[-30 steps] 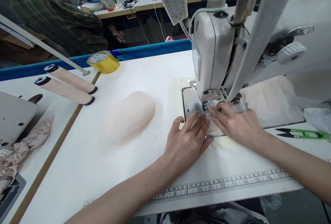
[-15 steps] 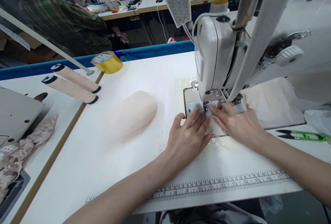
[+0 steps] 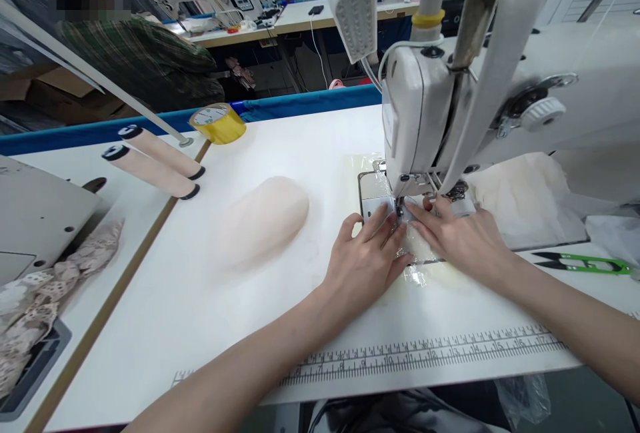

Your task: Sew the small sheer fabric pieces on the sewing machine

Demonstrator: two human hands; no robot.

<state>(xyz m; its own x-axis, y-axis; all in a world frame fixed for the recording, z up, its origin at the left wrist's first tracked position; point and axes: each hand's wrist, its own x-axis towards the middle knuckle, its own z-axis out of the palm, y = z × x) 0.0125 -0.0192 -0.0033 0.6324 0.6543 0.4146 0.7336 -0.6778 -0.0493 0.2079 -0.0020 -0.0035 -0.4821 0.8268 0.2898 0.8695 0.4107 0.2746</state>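
My left hand (image 3: pixel 363 253) lies palm down by the sewing machine's needle plate (image 3: pixel 373 188), its fingers spread towards the presser foot (image 3: pixel 399 205). From the right, my right hand (image 3: pixel 457 230) reaches in with its index finger stretched to the foot and the other fingers loosely bent. Both sets of fingertips press down on either side of the foot. Any thin material under them is too small and hidden to make out. Clear shiny tape (image 3: pixel 417 273) covers the bed in front of the plate. The white sewing machine (image 3: pixel 417 113) stands over my hands.
A pale moulded cup (image 3: pixel 265 220) lies left of my hands. Two thread spools (image 3: pixel 150 173), yellow tape (image 3: pixel 219 124) and lace (image 3: pixel 95 246) are farther left. Pale fabric (image 3: pixel 525 200) and green thread snips (image 3: pixel 583 262) lie right. A person (image 3: pixel 135 53) sits beyond the blue edge.
The camera view has shifted slightly, so the scene sits a little to the right and lower. Both hands keep nearly the same place at the presser foot.
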